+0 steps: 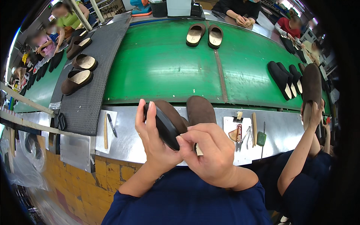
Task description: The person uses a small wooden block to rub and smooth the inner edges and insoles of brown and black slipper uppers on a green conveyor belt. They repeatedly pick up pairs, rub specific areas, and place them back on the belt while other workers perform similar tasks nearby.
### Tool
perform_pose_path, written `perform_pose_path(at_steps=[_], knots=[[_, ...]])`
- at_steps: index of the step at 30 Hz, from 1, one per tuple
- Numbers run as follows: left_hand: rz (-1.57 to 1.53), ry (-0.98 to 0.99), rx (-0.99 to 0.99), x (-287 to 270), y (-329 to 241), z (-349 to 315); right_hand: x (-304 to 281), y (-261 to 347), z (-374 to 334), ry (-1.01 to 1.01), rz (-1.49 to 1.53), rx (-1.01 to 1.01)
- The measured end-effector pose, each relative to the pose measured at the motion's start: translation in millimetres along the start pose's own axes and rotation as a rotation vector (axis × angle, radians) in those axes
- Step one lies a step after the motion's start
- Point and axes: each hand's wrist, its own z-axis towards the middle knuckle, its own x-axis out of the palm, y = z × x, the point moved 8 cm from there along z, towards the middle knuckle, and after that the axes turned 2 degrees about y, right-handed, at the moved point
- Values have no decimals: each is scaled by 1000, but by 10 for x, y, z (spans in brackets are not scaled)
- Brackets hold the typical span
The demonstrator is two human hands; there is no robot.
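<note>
A brown clog [171, 114] is tipped on its side in front of me, its black sole [163, 126] turned up toward me. My left hand [159, 148] holds it, with two fingers standing up at the sole's far end and the palm under its side. My right hand [210, 153] is closed in a pinch against the sole's near edge, the thumb touching it. What lies between those fingertips is too small to make out. A second brown clog [201, 110] rests on the metal table beyond my right hand, which partly covers it.
A green conveyor belt [157, 67] runs behind the metal table edge [127, 140], carrying several clogs. To the right lie pliers [248, 135], a binder clip and a green-handled tool [261, 138]. A pen [111, 125] lies left. A co-worker's hand [317, 110] holds another brown clog.
</note>
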Motion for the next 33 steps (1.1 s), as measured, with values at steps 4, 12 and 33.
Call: perform_pose_path(at_steps=[4,12,33], knots=[[50,-43,-39,-7,-9,-76,50,109,-27,103,-57,-37],[-192,11,-113,-21,259,-36,-63,-152,-187,149,139,61],[-1111,156,-145,939,1540,-1192,779,-1635,-1598,205,-263,611]])
